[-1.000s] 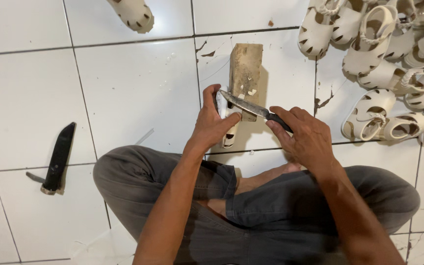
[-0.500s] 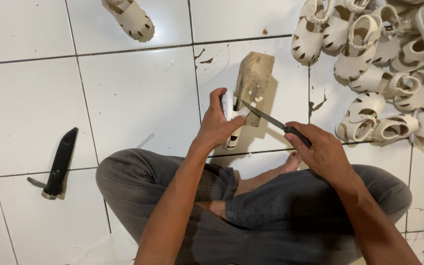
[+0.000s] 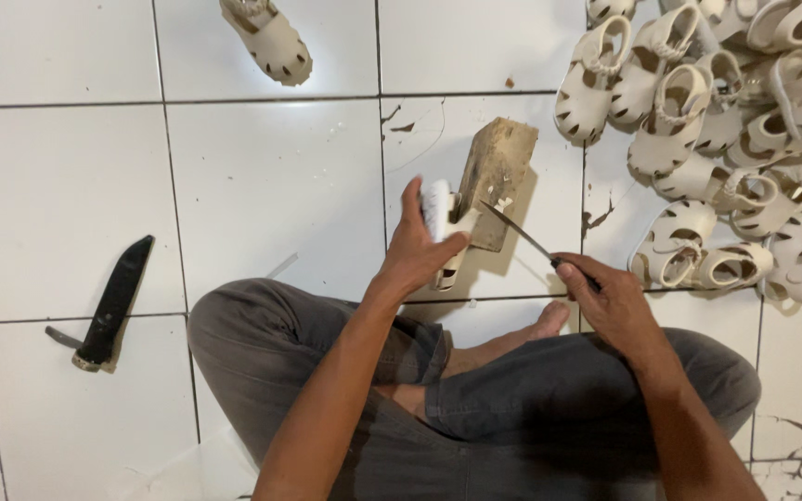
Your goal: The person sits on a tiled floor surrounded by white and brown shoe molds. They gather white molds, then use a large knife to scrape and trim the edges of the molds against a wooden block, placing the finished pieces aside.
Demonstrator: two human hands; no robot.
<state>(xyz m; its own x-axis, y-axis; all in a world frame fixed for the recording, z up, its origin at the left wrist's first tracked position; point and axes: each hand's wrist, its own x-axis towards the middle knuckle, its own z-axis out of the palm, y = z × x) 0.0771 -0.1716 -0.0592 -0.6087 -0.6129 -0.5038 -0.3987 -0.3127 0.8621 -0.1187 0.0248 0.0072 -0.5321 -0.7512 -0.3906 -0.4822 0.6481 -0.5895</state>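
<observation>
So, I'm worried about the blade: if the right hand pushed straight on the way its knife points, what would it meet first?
Probably the wooden block: the right hand aims the knife up-left, its tip over the block's edge, beside the cream sandal in the left hand. Depth is unclear.

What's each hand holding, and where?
Left hand grips a cream sandal around its middle, against the wooden block. Right hand holds a knife by its handle.

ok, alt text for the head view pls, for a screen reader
A person sitting cross-legged on a white tiled floor holds a cream sandal in the left hand against a wooden block, with a knife in the right hand. A pile of sandals lies at right, a black sheath at left.
</observation>
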